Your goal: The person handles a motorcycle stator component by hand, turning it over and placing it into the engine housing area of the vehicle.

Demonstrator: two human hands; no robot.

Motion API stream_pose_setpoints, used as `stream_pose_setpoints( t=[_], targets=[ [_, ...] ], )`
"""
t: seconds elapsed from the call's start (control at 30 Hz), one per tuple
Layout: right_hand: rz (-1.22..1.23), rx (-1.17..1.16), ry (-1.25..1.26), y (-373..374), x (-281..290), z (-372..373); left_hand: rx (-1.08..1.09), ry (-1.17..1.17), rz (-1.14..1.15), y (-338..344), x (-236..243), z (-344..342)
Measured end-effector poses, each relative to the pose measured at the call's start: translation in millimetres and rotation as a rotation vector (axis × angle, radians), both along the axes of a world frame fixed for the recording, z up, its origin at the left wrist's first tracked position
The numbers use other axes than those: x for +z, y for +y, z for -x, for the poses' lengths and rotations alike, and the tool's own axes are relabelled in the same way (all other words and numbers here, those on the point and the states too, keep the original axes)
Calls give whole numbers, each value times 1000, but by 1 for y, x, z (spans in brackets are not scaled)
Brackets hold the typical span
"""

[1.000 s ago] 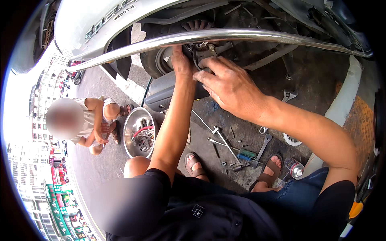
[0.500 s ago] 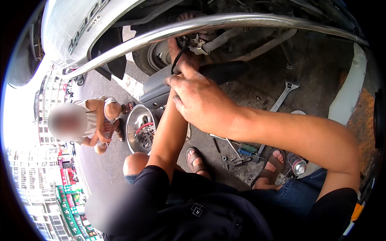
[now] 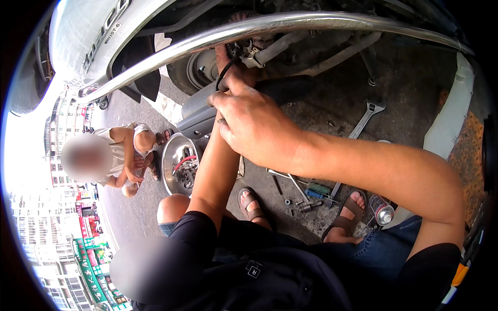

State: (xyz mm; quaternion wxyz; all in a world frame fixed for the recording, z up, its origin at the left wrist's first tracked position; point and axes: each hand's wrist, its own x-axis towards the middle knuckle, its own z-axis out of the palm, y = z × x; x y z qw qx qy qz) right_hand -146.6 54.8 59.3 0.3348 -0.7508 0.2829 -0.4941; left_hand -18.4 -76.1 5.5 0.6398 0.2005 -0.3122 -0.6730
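We had our left hand (image 3: 237, 76) under the chrome bar (image 3: 316, 19) beside the wheel (image 3: 194, 71), its fingers largely hidden, so we could not tell its grip. The black cable (image 3: 220, 78) curved along that hand, below the bar. Our right hand (image 3: 254, 119) lay across the left wrist near the cable's visible lower end; whether it pinched the cable, we could not tell. On the ground (image 3: 321, 111), an adjustable wrench (image 3: 364, 120) lay short of the right edge, by the pale strip (image 3: 450, 109); tools (image 3: 188, 173) lay within the rim of the metal basin (image 3: 168, 166).

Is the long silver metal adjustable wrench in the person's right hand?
No, the adjustable wrench lies on the dark grey ground, apart from the right hand.
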Motion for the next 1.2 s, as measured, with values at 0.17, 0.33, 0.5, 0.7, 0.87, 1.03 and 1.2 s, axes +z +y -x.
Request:
stream_pose_setpoints(
  t=[0.17, 0.33, 0.5, 0.7, 0.87, 1.03, 1.2],
  targets=[
    [27, -2, -24, -2, 5, -4, 159, 8, -135, -8, 1, 1],
    [30, -3, -17, -3, 12, -7, 164, 27, -163, -4, 5, 2],
    [-10, -24, 18, -5, 18, -2, 81, -71, -239, 28, 19, 3],
    [-188, 116, 117, -32, 48, 59, 205, -250, -155, 30, 33, 5],
    [107, -112, 562, -53, 38, 91, 419, -433, 55, 26, 43, -2],
    [561, -471, 622, -96, 20, 68, 513, -728, 343, 19, 45, 0],
    [386, -190, 377, -123, 5, 68, 510, -739, 291, 20, 47, 17]
  ],
)
